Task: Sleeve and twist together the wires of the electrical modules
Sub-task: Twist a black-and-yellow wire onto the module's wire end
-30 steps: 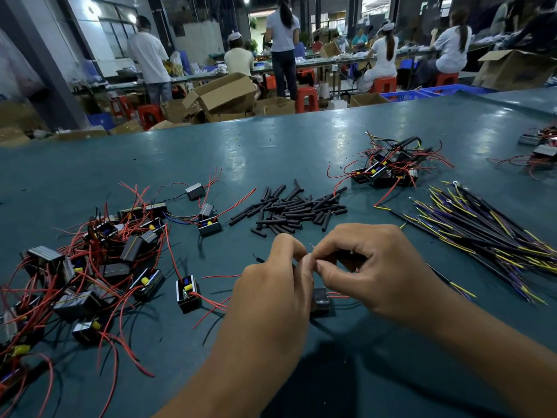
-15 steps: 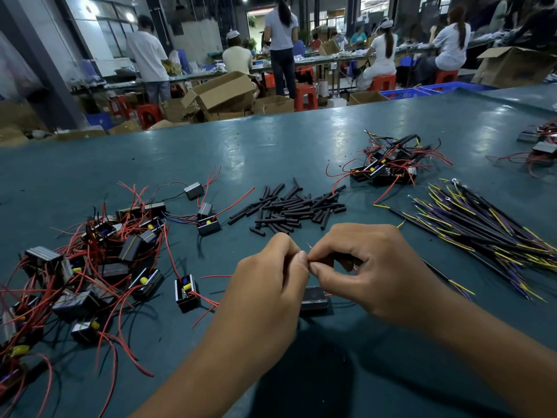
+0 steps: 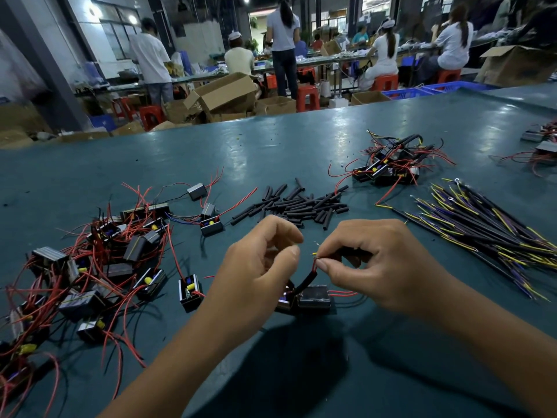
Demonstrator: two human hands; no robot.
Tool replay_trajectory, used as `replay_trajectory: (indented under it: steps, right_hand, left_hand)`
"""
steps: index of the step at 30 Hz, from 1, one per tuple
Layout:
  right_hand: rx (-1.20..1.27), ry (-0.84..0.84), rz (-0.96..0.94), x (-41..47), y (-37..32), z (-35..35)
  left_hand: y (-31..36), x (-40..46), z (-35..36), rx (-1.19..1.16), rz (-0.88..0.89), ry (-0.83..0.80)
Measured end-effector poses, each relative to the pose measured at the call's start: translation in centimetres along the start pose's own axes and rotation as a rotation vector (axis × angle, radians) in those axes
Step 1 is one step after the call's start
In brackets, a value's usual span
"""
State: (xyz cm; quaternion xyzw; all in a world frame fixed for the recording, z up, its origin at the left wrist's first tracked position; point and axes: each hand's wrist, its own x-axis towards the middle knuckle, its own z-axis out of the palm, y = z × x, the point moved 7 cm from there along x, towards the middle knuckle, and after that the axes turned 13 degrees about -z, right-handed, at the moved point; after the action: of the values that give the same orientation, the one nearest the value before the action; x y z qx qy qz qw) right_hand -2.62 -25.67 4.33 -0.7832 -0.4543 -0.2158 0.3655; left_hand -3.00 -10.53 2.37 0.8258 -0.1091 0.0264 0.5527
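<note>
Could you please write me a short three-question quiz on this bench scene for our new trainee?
1. True or false: the right hand pinches wire ends above the module.
2. Where is the pile of black sleeves? A) beyond the hands B) on the floor C) in a box
3. Fill in: the left hand holds ____.

Key: 1 true; 2 A; 3 nothing, its fingers curled and apart from the wires.

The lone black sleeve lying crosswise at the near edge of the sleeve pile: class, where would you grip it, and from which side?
Pinch the sleeve across its middle, coming from above and the near side: it lies flat on the table, with that side open.
</note>
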Motion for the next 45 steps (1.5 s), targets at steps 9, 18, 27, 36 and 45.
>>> replay_trajectory:
  steps: [9, 18, 27, 36, 45]
  right_hand:
    - [0.059, -0.008, -0.009, 0.0, 0.4, 0.1]
    - [0.059, -0.008, -0.029, -0.1, 0.2, 0.1]
    - [0.028, 0.001, -0.042, -0.1, -0.1, 0.2]
    - [0.068, 0.007, 0.025, -0.1, 0.7, 0.3]
    - [0.179, -0.029, 0.063, -0.3, 1.2, 0.7]
  left_hand:
    - [1.0, 0.0, 0.0, 0.33, 0.465, 0.063]
    - [1.4, -0.5, 0.1, 0.413, 0.616, 0.123]
    - [-0.2, 0.3, 0.6, 0.104, 0.123, -0.106]
    - [0.2, 0.2, 0.3, 0.292, 0.22, -0.057]
    - [1.4, -0.6, 0.3, 0.483, 0.608, 0.051]
